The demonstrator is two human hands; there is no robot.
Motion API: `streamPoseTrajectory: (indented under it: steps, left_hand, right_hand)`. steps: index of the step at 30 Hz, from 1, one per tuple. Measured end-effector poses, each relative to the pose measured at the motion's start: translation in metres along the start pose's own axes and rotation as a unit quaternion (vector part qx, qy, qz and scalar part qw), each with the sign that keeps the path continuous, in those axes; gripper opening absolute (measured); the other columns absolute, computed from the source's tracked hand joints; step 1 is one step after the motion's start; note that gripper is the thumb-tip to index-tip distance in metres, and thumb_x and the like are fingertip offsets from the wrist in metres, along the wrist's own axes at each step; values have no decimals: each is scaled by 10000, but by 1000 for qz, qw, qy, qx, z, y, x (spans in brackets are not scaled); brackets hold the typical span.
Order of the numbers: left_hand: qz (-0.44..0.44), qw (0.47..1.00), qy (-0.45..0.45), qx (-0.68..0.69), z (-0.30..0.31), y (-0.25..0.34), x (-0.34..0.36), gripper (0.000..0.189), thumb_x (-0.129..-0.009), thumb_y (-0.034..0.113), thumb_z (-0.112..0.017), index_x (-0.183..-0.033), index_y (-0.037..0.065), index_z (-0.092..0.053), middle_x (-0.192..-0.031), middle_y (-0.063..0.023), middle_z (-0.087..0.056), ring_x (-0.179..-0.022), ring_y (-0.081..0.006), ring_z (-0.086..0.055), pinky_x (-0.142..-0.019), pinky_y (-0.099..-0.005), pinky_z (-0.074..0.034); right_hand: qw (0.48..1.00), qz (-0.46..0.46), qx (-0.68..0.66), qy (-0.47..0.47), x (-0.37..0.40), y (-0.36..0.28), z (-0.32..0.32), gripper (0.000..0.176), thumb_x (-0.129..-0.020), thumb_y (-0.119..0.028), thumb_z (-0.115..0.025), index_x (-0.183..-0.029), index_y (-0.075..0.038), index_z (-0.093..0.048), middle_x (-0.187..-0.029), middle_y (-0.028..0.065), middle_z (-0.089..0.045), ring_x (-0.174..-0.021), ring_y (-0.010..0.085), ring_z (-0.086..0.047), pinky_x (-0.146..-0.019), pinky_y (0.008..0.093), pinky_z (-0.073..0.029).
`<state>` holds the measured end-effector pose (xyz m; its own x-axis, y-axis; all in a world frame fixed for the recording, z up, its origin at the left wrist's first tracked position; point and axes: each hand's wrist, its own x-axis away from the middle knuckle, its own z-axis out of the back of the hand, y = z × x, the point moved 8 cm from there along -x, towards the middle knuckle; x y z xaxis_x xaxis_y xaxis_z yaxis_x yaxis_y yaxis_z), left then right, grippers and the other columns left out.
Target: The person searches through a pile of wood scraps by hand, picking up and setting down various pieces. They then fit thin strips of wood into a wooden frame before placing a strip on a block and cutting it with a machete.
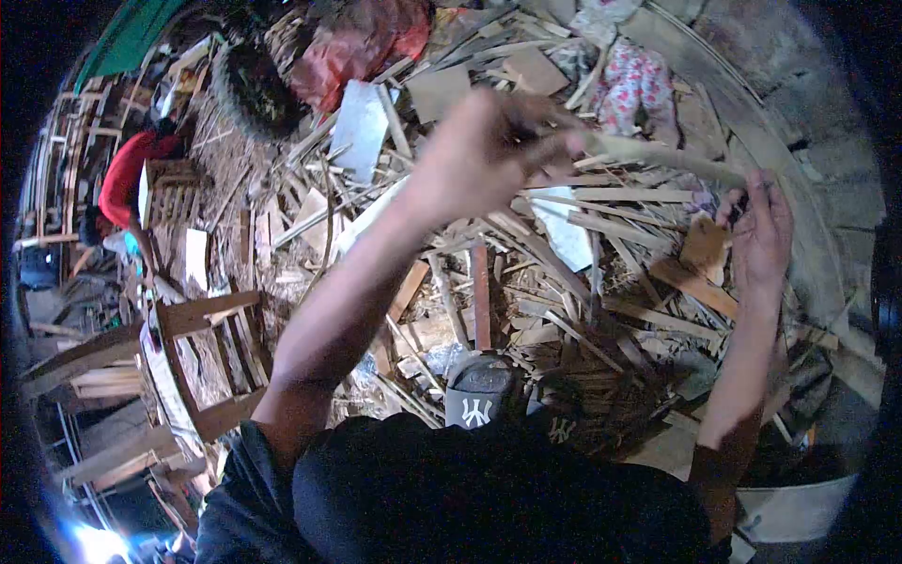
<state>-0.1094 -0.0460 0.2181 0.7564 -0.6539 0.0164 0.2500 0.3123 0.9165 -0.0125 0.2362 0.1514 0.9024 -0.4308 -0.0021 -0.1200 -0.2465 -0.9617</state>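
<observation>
A long, pale, narrow wooden strip (662, 155) spans the two hands above the wood-littered brown floor (221, 174), toward its right edge. Handling it well means supporting both ends evenly, clear of splinters. The right hand (766, 230), partly closed, pinches one end; the left hand (474, 155) is half-curled at the other, its grip too blurred to tell.

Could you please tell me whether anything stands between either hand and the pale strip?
Nothing visible does: the right hand meets one end of the pale strip, and the left hand is at the other, though blur hides its exact contact.
</observation>
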Motion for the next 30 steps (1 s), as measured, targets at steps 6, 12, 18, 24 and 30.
streamPoseTrajectory:
  steps: [6,12,18,24,30]
  left_hand:
    - [-27,984,105,-139,101,-39,35,215,-944,141,-684,-1099,-4,-717,-900,-42,-692,-755,-82,-623,-684,-238,-510]
    - [86,983,149,-66,145,-102,111,276,-916,245,-724,-1058,9,-740,-879,-70,-714,-761,-99,-641,-670,-270,-520]
    - [239,966,-49,-88,120,-176,190,193,-887,184,-751,-1011,36,-745,-886,-28,-728,-821,-98,-622,-764,-292,-503]
    - [304,941,-115,91,73,-215,223,185,-875,151,-765,-1000,19,-730,-934,-42,-728,-872,-119,-649,-810,-283,-507]
    - [302,934,-171,82,36,-245,224,234,-910,187,-729,-1003,-25,-701,-948,-94,-727,-869,-155,-679,-816,-303,-535]
  right_hand:
    - [987,-19,85,-132,-21,39,-103,171,-978,-181,-627,-984,-13,-656,-795,41,-636,-684,111,-602,-616,270,-509]
    - [951,-51,82,-293,11,83,-182,139,-948,-86,-632,-1022,29,-656,-831,84,-675,-677,116,-635,-613,262,-539]
    - [874,-208,123,-422,74,130,-199,118,-926,-69,-651,-972,37,-675,-823,90,-686,-672,119,-652,-593,265,-558]
    - [908,-268,66,-316,119,162,-163,121,-923,-48,-656,-999,44,-679,-809,118,-708,-567,112,-627,-536,265,-544]
    - [899,-295,110,-303,175,196,-120,152,-926,-102,-680,-1027,9,-708,-808,49,-707,-657,76,-634,-579,249,-507]
